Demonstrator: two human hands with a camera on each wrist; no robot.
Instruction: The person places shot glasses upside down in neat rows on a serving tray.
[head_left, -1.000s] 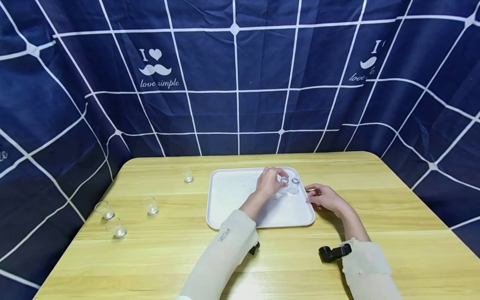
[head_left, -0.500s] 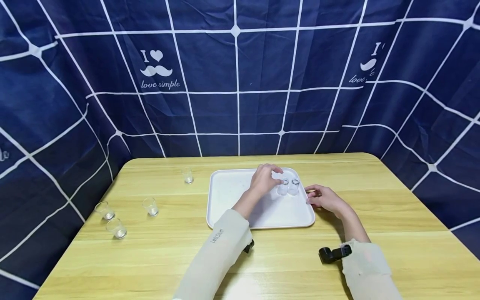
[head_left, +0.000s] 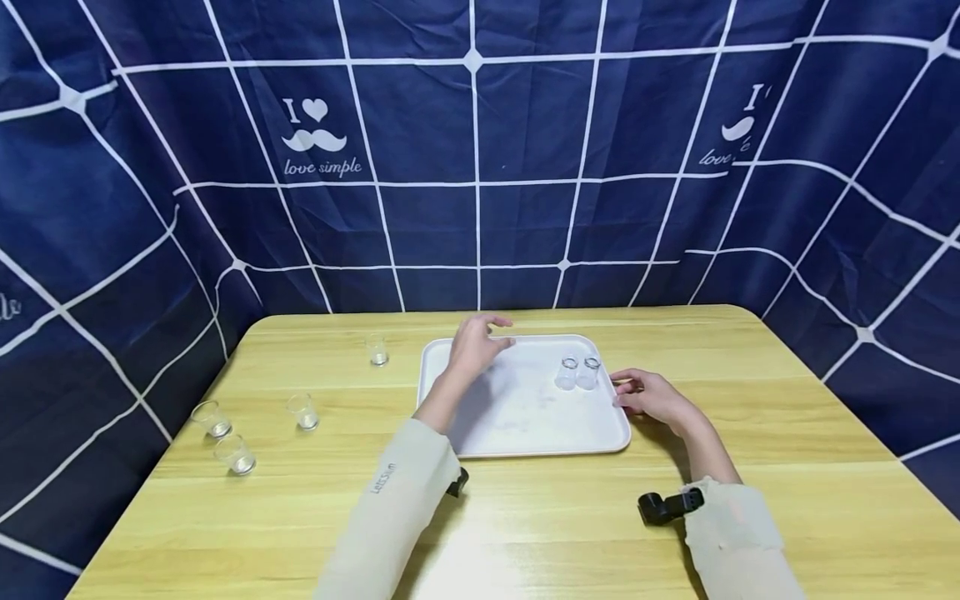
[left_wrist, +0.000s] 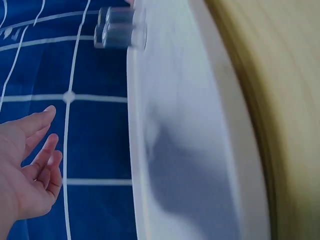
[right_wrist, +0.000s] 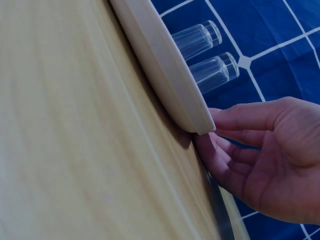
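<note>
Two small clear glass cups (head_left: 577, 372) stand side by side on the white rectangular plastic tray (head_left: 525, 417) in the head view, four more clear glass cups (head_left: 303, 411) stand on the light wooden table (head_left: 570, 525) to its left, and the left hand (head_left: 476, 343) hovers with relaxed fingers, holding nothing. From the left wrist camera this hand (left_wrist: 25, 170) is spread and empty beside the tray (left_wrist: 190, 125), the two cups (left_wrist: 117, 27) far off. From the right wrist camera the right hand (right_wrist: 265, 155) touches the tray's (right_wrist: 160, 65) edge with its fingertips, fingers gently bent, near two cups (right_wrist: 205, 55).
</note>
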